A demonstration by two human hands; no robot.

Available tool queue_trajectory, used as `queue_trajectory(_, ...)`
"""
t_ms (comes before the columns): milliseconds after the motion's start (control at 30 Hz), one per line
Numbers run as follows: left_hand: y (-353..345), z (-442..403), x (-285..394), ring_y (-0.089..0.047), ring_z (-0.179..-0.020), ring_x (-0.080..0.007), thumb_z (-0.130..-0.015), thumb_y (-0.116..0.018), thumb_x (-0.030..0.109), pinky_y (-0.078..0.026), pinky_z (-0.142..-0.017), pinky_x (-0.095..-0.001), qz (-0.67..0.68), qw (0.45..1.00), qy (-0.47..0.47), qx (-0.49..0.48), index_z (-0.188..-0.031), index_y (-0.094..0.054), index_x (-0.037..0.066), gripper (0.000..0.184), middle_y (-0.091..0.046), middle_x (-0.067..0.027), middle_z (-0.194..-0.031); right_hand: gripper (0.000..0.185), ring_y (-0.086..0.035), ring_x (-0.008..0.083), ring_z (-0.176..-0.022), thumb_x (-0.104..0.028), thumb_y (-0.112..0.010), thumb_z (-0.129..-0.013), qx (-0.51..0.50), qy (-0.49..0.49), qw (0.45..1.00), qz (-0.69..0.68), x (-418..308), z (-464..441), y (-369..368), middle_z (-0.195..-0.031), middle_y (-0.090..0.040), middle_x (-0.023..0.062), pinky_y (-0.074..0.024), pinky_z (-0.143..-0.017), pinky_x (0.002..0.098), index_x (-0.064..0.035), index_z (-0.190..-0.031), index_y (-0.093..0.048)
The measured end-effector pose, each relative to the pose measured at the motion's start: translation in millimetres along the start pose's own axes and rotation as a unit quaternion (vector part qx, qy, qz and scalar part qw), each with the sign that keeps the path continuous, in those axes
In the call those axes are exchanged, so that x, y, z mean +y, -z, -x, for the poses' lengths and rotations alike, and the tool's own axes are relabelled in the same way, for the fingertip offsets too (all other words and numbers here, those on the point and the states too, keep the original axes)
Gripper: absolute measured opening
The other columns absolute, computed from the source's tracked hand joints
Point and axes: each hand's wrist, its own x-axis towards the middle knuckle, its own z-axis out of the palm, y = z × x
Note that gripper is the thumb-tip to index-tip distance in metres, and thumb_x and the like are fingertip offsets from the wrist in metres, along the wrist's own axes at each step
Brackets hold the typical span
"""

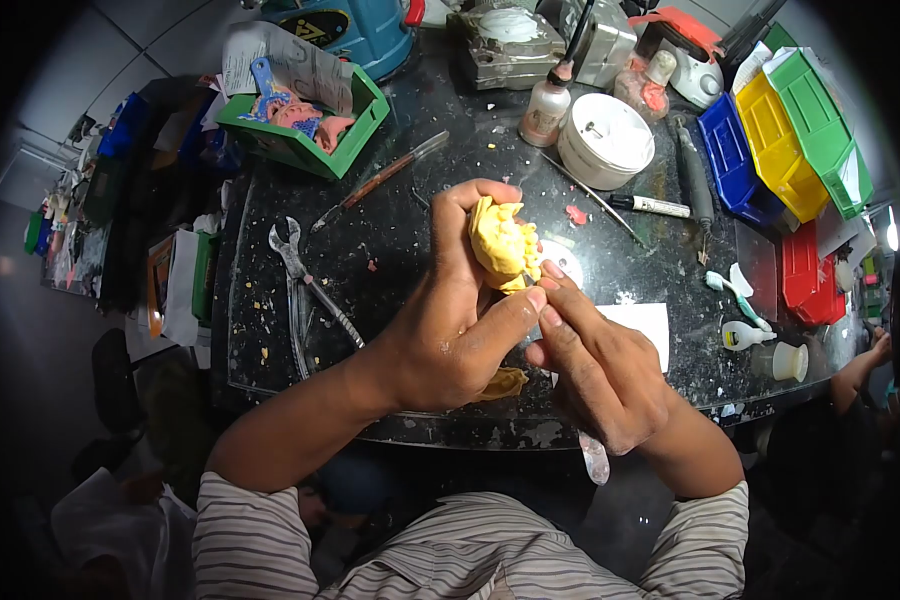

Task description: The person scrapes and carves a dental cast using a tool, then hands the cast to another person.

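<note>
My left hand (445,340) is wrapped around a yellow plaster dental cast (500,240), holding it above the table with its row of teeth facing right. My right hand (615,375) is closed in a pinch on a slim carving tool, its fingertips right at the cast's lower edge. The tool's flat, rounded end (595,462) sticks out below that palm; its working tip is mostly hidden by the fingers. Under my left wrist lies another yellowish piece (503,384), partly covered. A white paper sheet (640,330) lies behind my right hand.
Pliers (305,275) and a brush (382,180) lie on the left of the black table. Behind stand a green bin (360,125), a dropper bottle (545,112) and a white tub (602,165). A marker (650,206), handpiece (694,175), toothbrush (738,300) and coloured bins (780,140) are right.
</note>
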Motion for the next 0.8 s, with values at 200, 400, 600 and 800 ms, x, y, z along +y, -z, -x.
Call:
queue_trajectory(200,0.0,0.9,-2.3,-0.052,-0.115,-0.0168,-0.094,-0.055,-0.003,-0.043,-0.104,-0.0356,-0.012,1.000,-0.003,0.006,-0.149,-0.019,0.004,0.066,-0.049,-0.0150,-0.127,0.024,-0.074,0.0449,-0.095,0.003,-0.074,-0.088,-0.003,0.001,1.000,0.013,-2.1,0.6,-0.3,-0.097,-0.068,0.0375,-0.0648,-0.074,0.0426,0.0215,-0.100,-0.065)
queue_trajectory(400,-1.1,1.5,-2.7,-0.051,-0.116,-0.0165,-0.096,-0.056,-0.003,-0.042,-0.105,-0.0349,-0.021,1.000,0.003,0.015,-0.150,-0.018,0.003,0.067,-0.049,-0.0153,-0.127,0.027,-0.075,0.0436,-0.096,0.002,-0.076,-0.087,-0.009,-0.015,1.000,0.005,-1.8,-1.1,3.9,-0.100,-0.068,0.0384,-0.0646,-0.073,0.0401,0.0214,-0.104,-0.065)
queue_trajectory(600,-1.7,0.4,0.7,-0.051,-0.120,-0.0179,-0.094,-0.057,-0.004,-0.040,-0.108,-0.0367,0.016,1.000,-0.014,0.010,-0.151,-0.018,0.005,0.070,-0.048,-0.0154,-0.129,0.033,-0.076,0.0375,-0.099,-0.001,-0.079,-0.085,0.003,-0.048,0.998,-0.037,1.5,-0.9,9.3,-0.110,-0.069,0.0373,-0.0639,-0.073,0.0341,0.0173,-0.110,-0.068)
queue_trajectory(800,-2.1,0.8,3.9,-0.051,-0.122,-0.0189,-0.092,-0.058,-0.005,-0.039,-0.110,-0.0366,0.054,0.998,-0.018,0.011,-0.151,-0.020,0.008,0.072,-0.048,-0.0151,-0.132,0.034,-0.075,0.0377,-0.104,-0.004,-0.079,-0.087,-0.006,-0.057,0.997,-0.058,1.1,-3.5,15.1,-0.111,-0.070,0.0354,-0.0636,-0.073,0.0328,0.0158,-0.112,-0.068)
